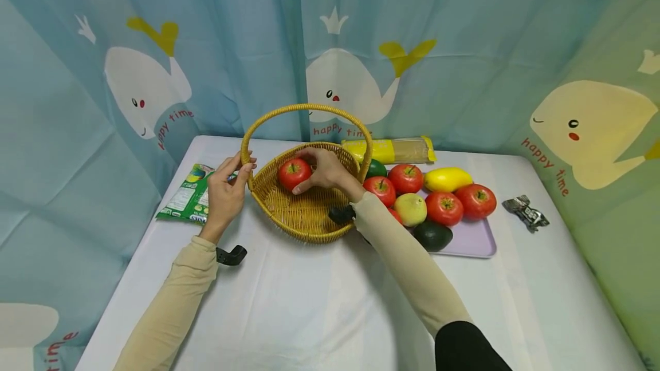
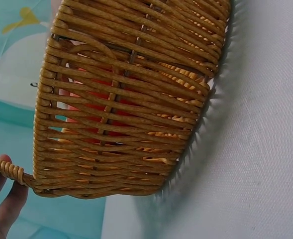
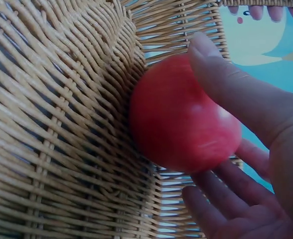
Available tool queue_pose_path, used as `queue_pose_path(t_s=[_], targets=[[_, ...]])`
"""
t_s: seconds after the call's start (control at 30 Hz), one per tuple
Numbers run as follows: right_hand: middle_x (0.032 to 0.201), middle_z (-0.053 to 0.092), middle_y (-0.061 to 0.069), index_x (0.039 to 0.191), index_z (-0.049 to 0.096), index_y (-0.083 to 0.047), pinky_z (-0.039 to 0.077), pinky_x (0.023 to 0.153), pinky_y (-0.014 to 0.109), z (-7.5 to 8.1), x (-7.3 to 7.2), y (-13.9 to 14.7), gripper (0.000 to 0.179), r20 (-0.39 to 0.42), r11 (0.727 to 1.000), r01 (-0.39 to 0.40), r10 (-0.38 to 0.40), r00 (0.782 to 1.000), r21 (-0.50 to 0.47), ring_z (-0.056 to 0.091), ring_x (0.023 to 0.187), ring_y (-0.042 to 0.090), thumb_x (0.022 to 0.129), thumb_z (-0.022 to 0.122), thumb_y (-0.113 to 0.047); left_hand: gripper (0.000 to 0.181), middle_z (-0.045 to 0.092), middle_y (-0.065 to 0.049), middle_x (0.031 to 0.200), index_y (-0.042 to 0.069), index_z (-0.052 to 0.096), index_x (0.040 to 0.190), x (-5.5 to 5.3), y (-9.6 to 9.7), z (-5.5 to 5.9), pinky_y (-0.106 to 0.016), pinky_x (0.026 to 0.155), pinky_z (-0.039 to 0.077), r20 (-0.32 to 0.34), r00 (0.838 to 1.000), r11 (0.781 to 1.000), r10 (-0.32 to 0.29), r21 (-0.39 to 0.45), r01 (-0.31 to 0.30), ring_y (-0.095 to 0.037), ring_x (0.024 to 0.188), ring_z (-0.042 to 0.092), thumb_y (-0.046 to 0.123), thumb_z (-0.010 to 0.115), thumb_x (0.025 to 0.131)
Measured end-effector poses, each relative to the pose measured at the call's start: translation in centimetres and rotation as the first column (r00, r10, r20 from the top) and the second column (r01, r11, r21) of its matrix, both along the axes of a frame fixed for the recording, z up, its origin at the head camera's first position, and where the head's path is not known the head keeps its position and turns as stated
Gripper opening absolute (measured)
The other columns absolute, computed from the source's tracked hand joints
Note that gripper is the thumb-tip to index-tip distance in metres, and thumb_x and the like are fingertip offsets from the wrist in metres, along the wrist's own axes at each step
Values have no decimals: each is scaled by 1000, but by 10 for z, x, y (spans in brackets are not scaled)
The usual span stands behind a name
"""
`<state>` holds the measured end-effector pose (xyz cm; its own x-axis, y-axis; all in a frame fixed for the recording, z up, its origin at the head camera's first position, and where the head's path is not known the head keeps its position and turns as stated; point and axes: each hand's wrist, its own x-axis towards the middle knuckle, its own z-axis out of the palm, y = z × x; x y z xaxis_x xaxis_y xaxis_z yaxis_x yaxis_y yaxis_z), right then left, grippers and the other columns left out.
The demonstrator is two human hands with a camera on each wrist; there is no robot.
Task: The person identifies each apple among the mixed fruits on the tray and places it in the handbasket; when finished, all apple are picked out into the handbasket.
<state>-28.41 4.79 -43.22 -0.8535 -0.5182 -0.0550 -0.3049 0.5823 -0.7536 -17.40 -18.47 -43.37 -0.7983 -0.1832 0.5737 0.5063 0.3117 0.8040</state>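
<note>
A yellow-brown wicker basket [image 1: 304, 216] with a tall arched handle stands on the white table. My left hand [image 1: 226, 193] pinches the foot of the handle [image 1: 246, 153] on its left side; the left wrist view shows fingertips [image 2: 18, 196] around the wrapped cane. Inside the basket, my right hand [image 1: 326, 169] holds a red apple [image 1: 294, 174] near the left wall. Thumb and fingers lie on opposite sides of the apple [image 3: 183, 117] in the right wrist view, and it sits close against the woven side. Through the weave, red shows in the left wrist view.
Right of the basket, a lilac tray [image 1: 474, 239] bears several red apples [image 1: 444, 208], a yellow-green fruit [image 1: 411, 209], a yellow mango [image 1: 447, 179] and a dark avocado [image 1: 433, 236]. A yellow pasta packet [image 1: 412, 150] lies behind, a green snack bag [image 1: 188, 196] left, a dark wrapper [image 1: 526, 212] far right.
</note>
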Motion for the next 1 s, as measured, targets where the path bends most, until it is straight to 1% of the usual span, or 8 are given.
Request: queue_pose_path(t_s=[0.1,0.13,0.4,0.5,0.6,0.7,0.8,1.0], targets=[[148,64,12,148,59,-7,48,119,42,4,4,7,91,12,998,-17,17,1000,-57,59,139,29,70,103,-23,30,69,-36,113,-16,66,132,5,5,8,-8,81,56,-15,1000,1000,-8,6,8,-8,102,68,-7,60,104],[149,63,12,149,59,-6,47,120,42,6,5,10,91,12,997,-19,20,1000,-78,58,140,29,71,102,-23,30,69,-36,113,-15,66,132,5,5,8,-8,81,56,-15,1000,1000,-7,5,7,-7,101,68,-7,60,104],[154,59,14,153,55,-4,44,122,44,28,30,46,84,27,971,-52,60,998,-235,56,144,29,81,95,-19,31,73,-27,116,-5,69,135,-9,-4,-16,-9,80,55,16,1000,1000,23,-4,-23,-5,103,68,-1,63,105],[154,59,13,152,56,-6,44,122,44,33,44,58,81,26,957,-83,94,995,-277,56,144,28,82,94,-17,31,73,-25,116,-3,70,135,-10,-5,-17,-10,81,56,13,1000,1000,22,-6,-22,-5,104,68,-1,63,105],[153,61,10,151,58,-7,46,121,43,37,59,70,78,14,938,-99,110,994,-331,58,142,28,82,94,-15,31,72,-28,115,-4,70,135,-8,-4,-13,-10,80,56,2,1000,1000,17,-5,-17,-3,104,69,-2,62,104],[149,65,8,147,62,-8,50,117,40,39,75,84,73,3,918,-86,94,996,-387,63,137,30,82,94,-13,31,70,-33,114,-10,68,134,-4,0,-7,-10,80,56,-11,1000,1000,12,-2,-12,-2,104,69,-6,61,104],[145,68,7,145,64,-8,54,113,40,39,88,100,68,-4,907,-67,72,997,-415,67,131,32,83,93,-12,31,70,-35,114,-11,67,134,-3,2,-6,-10,80,56,-15,1000,1000,13,1,-13,-2,104,69,-6,60,104],[144,68,10,144,65,-8,51,113,52,34,107,130,68,9,914,-21,27,1000,-404,66,132,31,82,93,-12,31,73,-26,116,-1,70,135,-9,-5,-16,-14,82,59,11,1000,1000,2,22,-3,-5,104,70,0,63,105]])
